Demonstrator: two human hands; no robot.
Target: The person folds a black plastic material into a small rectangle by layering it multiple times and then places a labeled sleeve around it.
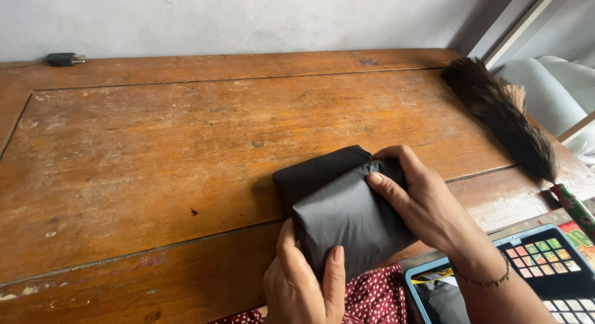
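Both hands are gripping a folded black cloth bundle (344, 209) at the worn wooden tabletop's (155, 150) near edge: left hand (304, 280) clasping its lower end, right hand (424, 203) wrapping its top.

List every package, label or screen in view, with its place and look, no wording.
Blue-rimmed flat box: bottom right corner, dark panel, grid of small coloured squares, yellow strip.
Red and green printed wrapper: right edge, around the feather duster's handle.
No screens.
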